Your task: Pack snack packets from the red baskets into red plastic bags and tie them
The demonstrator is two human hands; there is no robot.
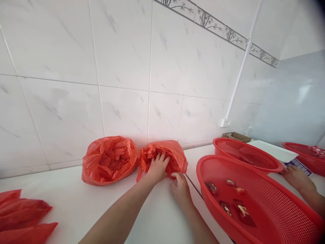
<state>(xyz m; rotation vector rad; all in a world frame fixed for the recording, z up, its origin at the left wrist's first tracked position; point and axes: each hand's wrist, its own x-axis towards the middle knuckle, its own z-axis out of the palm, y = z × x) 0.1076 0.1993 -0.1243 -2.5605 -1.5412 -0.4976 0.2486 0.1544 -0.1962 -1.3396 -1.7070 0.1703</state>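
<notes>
A red plastic bag (175,150) lies against the tiled wall with its mouth facing me. My left hand (157,168) reaches into that mouth, fingers spread over the crumpled red plastic inside. At the bag's lower right rim is my right hand (180,186), thumb and fingers closed on the bag's edge. Just left stands a second red plastic bag (88,166), its mouth open and stuffed with crumpled red plastic.
Flat red bags (25,217) lie at the left front. On the right, a red basket (203,166) holds several small wrapped packets (242,210). Behind it are another red basket (218,144), a white tray (275,150), a cardboard box (236,136) and a co-worker's hand (297,178).
</notes>
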